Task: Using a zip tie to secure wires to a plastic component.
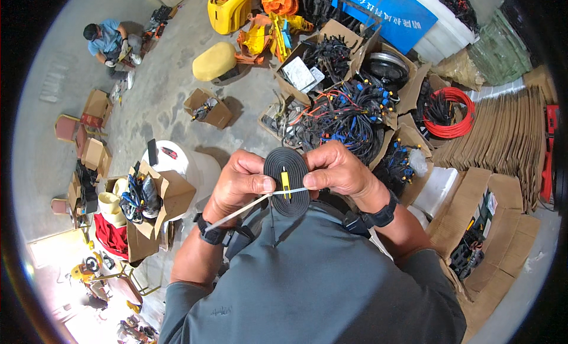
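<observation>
A flat oval coil of black cable (pixel 286 209) is held upright in front of my chest, between both hands. A pale cable tie (pixel 236 212) wraps across its middle, its long tail slanting down to the left. Beneath the tie, a yellow piece (pixel 286 183) lies against the coil. My left hand (pixel 241 181) is closed on the coil's left edge, with the thumb beside the tie's head. On the opposite edge my right hand (pixel 338 171) is closed, thumb near the tie's band. The fingers behind the coil are partly hidden. A short thin dark end hangs below the tie.
A round white table (pixel 177 172) with a phone stands to my left, near a carton of cables (pixel 142 196). Cartons of wiring (pixel 355 116), a red cable coil (pixel 449 113) and stacked flat cardboard (pixel 503 137) crowd the right. Another person (pixel 112 45) sits at the far left.
</observation>
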Tool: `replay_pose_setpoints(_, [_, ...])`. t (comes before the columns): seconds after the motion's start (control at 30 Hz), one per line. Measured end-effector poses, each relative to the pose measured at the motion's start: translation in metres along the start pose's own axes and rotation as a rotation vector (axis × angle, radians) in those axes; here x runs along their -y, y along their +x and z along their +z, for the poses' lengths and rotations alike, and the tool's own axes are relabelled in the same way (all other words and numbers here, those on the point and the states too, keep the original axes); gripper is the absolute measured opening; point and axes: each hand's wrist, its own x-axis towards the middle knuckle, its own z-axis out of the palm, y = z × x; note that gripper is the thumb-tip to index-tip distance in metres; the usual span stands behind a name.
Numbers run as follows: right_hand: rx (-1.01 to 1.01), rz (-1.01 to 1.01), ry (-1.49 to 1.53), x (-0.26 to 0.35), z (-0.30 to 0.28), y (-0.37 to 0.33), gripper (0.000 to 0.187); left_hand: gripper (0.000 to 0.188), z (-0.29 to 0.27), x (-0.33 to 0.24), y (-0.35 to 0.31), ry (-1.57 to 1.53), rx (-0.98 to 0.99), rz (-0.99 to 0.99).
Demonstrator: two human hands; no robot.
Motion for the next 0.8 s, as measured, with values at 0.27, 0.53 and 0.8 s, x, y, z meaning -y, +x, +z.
replay_pose_setpoints(0.27, [-0.406,-0.068,-0.069,-0.027,-0.032,0.007,0.022,0.017,-0.038,0.045,0.021,-0.042,-0.217,-0.086])
replay_pose_setpoints(0.53, [-0.466,-0.107,0.062,-0.045,-0.029,0.015,0.021,0.029,-0.038,0.062,0.022,0.171,-0.088,-0.036])
replay_pose_setpoints(0.8, [-0.373,-0.042,0.146,-0.057,-0.021,0.016,0.018,0.024,-0.033,0.057,0.018,0.007,-0.221,0.027])
